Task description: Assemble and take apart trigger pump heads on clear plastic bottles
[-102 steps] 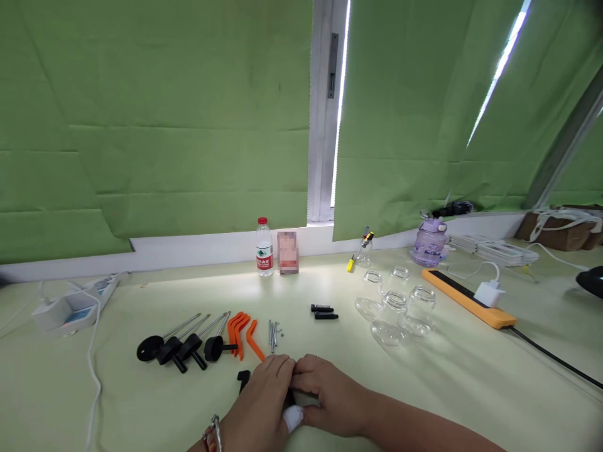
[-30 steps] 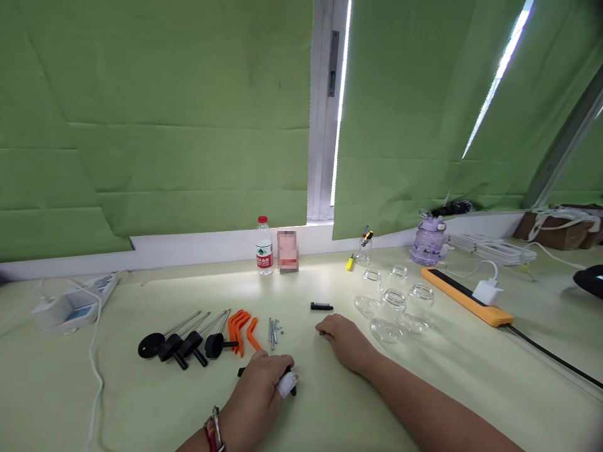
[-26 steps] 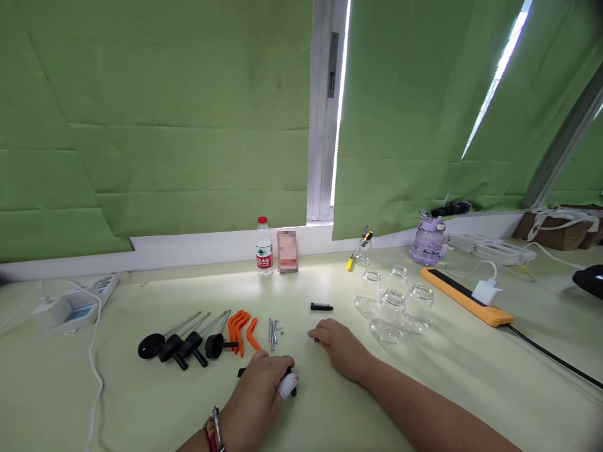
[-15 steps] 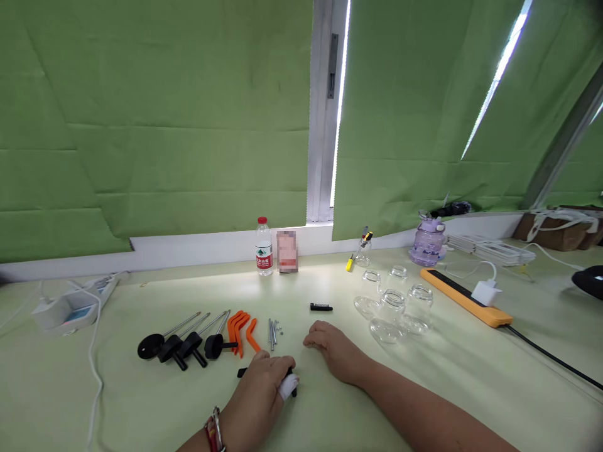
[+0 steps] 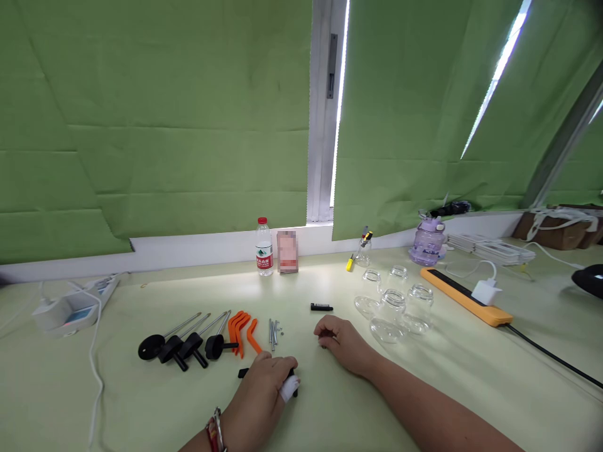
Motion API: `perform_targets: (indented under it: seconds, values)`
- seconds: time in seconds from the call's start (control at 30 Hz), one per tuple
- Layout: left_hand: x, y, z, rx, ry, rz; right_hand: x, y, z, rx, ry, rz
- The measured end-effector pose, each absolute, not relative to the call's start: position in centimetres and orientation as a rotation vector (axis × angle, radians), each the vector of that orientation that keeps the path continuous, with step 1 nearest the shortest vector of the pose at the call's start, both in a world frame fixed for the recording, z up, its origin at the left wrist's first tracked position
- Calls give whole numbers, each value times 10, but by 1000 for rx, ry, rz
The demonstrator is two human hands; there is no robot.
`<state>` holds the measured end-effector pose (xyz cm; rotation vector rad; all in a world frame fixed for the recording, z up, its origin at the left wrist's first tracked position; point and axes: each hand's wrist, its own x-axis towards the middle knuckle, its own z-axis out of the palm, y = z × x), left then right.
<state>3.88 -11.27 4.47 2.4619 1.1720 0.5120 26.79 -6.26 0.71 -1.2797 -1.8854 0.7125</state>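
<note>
My left hand (image 5: 264, 392), with white tape on one finger, is wrapped round a black part (image 5: 243, 373) on the table; most of that part is hidden under the hand. My right hand (image 5: 343, 345) rests to the right with fingers curled and pressed together; what they hold, if anything, is hidden. Beyond it lies a small black piece with a spring (image 5: 321, 307). Silver screws (image 5: 273, 334) and tiny nuts lie between the hands. Left of them are orange curved handles (image 5: 239, 333) and several black round parts with metal rods (image 5: 192, 347).
Several clear glass jars (image 5: 392, 309) stand at the right. An orange power strip (image 5: 464, 297) lies beyond them, near a purple bottle (image 5: 427, 241). A red-capped water bottle (image 5: 264, 248) stands at the back. A white power strip (image 5: 75, 307) and cable are at the left.
My right hand has shifted slightly right and its fingers have curled in. My left hand has barely moved.
</note>
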Motion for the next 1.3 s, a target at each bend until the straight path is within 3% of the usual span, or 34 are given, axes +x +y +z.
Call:
perform_targets:
  seconds: [1.3]
  values:
    - [43, -110, 28, 2485, 937, 562, 268, -65, 14, -1249, -1983, 594]
